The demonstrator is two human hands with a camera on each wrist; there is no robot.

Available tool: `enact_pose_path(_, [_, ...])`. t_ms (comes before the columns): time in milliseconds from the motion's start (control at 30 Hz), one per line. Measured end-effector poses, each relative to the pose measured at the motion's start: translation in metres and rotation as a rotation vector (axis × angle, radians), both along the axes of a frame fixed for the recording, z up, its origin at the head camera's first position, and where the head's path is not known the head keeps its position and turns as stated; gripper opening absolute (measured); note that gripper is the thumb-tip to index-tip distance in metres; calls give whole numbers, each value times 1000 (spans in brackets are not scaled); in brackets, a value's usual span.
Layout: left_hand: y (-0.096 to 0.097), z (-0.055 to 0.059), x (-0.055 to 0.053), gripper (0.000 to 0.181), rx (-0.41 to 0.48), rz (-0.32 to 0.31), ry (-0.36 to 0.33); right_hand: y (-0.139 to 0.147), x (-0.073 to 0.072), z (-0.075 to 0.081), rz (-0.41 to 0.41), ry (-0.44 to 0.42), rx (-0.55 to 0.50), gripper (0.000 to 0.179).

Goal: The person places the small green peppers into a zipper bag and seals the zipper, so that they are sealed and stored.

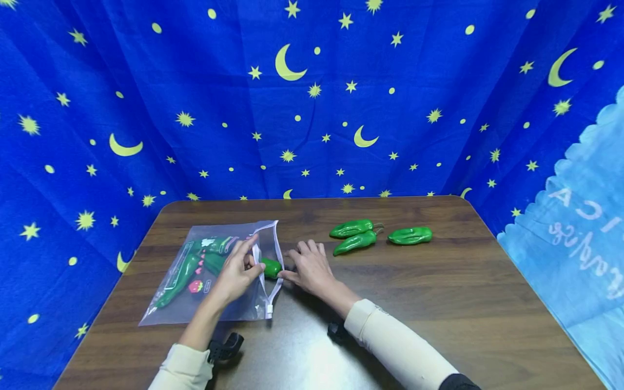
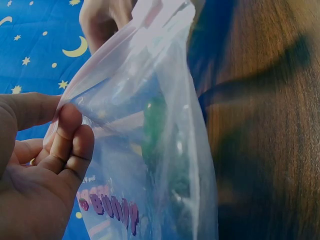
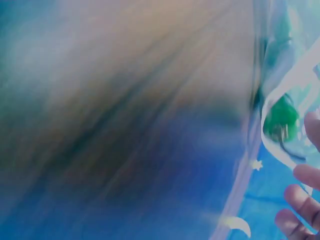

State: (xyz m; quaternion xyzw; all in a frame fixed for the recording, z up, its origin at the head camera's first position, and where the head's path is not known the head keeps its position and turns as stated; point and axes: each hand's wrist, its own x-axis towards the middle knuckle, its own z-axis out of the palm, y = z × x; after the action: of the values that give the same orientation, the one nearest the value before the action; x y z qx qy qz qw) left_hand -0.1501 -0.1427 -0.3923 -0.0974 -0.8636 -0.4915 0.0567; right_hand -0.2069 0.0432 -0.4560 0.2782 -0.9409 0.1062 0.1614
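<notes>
A clear zip bag with pink and purple print lies on the table, its mouth facing right. My left hand pinches the upper layer of the bag's mouth and lifts it, as the left wrist view shows. Inside the bag are green peppers, partly veiled by the plastic. Another green pepper lies in the mouth, its stem end facing outward. Just right of that pepper is my right hand, fingers spread and apart from it; in the right wrist view its fingers are near the rim.
Two green peppers lie side by side at the back right, with one more pepper to their right. The bag's white slider sits at the near corner of the mouth. A blue starry cloth hangs behind the wooden table.
</notes>
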Motion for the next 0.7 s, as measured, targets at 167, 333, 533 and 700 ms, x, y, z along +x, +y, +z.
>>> enact_pose_path(167, [1,7,5,67,8,2,0,22,-1,3,15,14,-56,48])
enact_pose_path(333, [1,7,5,67,13,6,12,44,-6,5,-3,60,-87,45])
enact_pose_path(533, [0,4,4,68,18,3,22,69,-10,7,-60,-48,-125,42])
enact_pose_path(700, [-1,2,3,68,18,1,35,90,-13,6,-108,-126,-143,41])
